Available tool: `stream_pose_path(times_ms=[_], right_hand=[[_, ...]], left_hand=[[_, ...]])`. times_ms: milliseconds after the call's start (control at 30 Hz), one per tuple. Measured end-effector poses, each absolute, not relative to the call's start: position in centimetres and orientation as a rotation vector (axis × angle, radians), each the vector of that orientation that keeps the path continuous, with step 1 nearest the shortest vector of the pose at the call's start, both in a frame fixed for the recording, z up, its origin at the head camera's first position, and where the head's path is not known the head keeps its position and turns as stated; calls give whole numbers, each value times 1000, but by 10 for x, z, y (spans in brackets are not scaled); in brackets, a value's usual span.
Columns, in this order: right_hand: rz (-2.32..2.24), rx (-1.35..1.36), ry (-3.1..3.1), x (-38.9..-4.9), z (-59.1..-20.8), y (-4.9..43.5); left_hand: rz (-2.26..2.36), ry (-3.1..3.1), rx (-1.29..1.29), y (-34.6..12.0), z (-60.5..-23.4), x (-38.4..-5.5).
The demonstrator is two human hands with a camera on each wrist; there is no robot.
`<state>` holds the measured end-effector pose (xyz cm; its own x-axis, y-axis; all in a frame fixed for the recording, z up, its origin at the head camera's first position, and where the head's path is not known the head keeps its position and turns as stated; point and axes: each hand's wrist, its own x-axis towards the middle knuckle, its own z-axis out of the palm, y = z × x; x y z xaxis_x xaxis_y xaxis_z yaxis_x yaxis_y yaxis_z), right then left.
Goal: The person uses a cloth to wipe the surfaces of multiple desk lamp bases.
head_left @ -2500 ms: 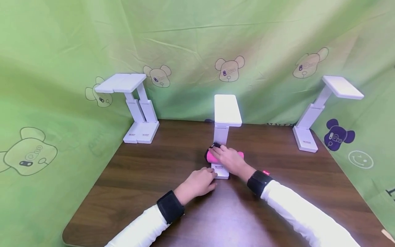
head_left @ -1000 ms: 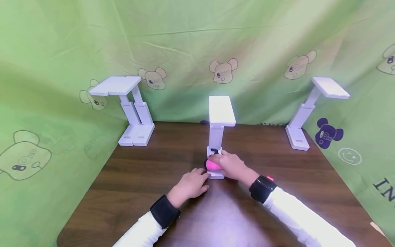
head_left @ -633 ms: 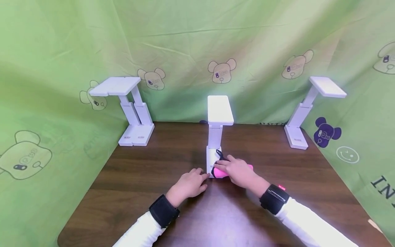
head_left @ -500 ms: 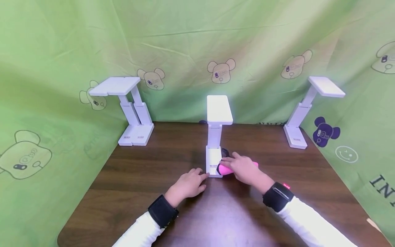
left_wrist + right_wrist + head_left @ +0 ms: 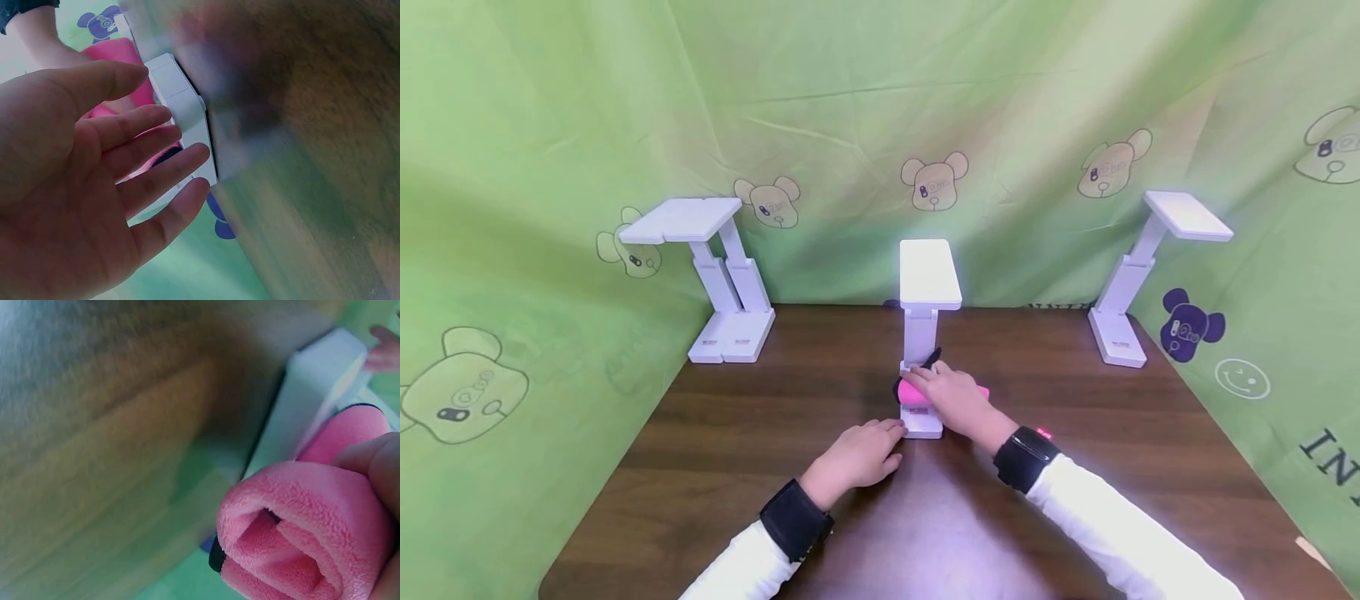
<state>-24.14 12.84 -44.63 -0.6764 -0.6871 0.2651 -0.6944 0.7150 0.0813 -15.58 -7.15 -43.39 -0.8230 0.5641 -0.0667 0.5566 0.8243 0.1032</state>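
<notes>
I'm watching the right hand [image 5: 955, 397] grip the rolled, black-edged pink cloth [image 5: 917, 392], and there it is, lying right across the base of the middle lamp [image 5: 929, 273]! Over on my left hand [image 5: 859, 454], fingers are loose and spread, tips at the base's near left corner. Two lamps [image 5: 711, 218] stand farther left on the desk [image 5: 820, 367], another lamp [image 5: 1127, 285] at right.

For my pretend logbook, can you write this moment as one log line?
right hand: grips rolled pink cloth across white lamp base | left hand: open, at base's near end
</notes>
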Motion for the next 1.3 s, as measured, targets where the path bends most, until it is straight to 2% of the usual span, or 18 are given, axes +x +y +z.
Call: stream_pose_path(times_ms=[267,467,733,1000,1300], right_hand=[[0,1204,-2531,-227,-458,129],[9,1216,-2583,-212,-458,147],[-38,1231,-2588,-210,-448,173],[-82,931,-2649,-230,-438,169],[56,969,-2640,-263,-455,129]], left_hand=[[106,2907,893,-69,-434,-156],[119,2886,881,-71,-435,-155],[152,2842,869,-75,-436,-158],[177,2843,843,-78,-434,-156],[114,2874,827,-71,-438,-157]])
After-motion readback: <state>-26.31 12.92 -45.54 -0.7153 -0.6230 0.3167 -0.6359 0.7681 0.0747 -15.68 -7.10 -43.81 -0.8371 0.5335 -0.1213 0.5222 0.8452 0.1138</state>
